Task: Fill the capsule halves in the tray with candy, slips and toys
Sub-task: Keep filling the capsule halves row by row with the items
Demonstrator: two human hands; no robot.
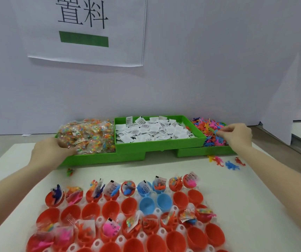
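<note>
Both hands are out at the green supply trays at the far edge of the bench [218,179]. The left hand [52,151] rests on the heap of candy packets [87,136] in the left tray, fingers reaching into it; whether its grip has closed on a packet cannot be told. The right hand [237,134] has its grip pinched together on a small toy figure [215,132] over the pile of coloured toys [209,130] in the right tray.

The paper slips [153,130] fill the middle green tray [160,144], untouched by either hand.

The capsule tray [120,240] sits near the person, with red and blue capsule halves [147,205]. The back row and part of the nearer rows hold candy, slip and toy; many halves look empty.

Handling judgement:
- Candy packets: light, crinkly film, likely slippery. Pinch one by an edge or corner so that neighbours do not drag along.
- Toys: tiny, soft, rubbery-looking, limbs tangle. Pinch a single body or leg.
- Slips: very light, flat. Take by a fingertip pinch on one edge.

A few loose toys [231,164] lie on the bench just in front of the right tray.
</note>
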